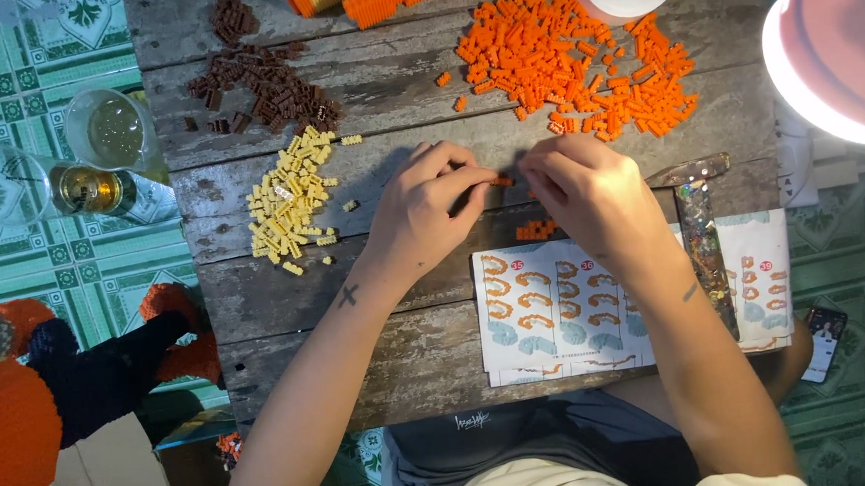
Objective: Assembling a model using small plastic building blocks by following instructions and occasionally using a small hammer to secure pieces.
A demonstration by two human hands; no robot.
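I pinch a tiny orange brick [503, 182] between my left hand [431, 209] and right hand [586, 193]; light, stiff, slippery, best held at its ends; pile [570, 57] at twelve.

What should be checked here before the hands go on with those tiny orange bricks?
1. Left hand and right hand both on the small orange piece: ok.
2. Orange brick pile close by: ok.
3. Instruction sheet flat and in view: ok, partly under the right forearm.
4. Small orange assembly lying apart from the loose piles: ok.
5. Bricks fully pressed together: cannot tell.
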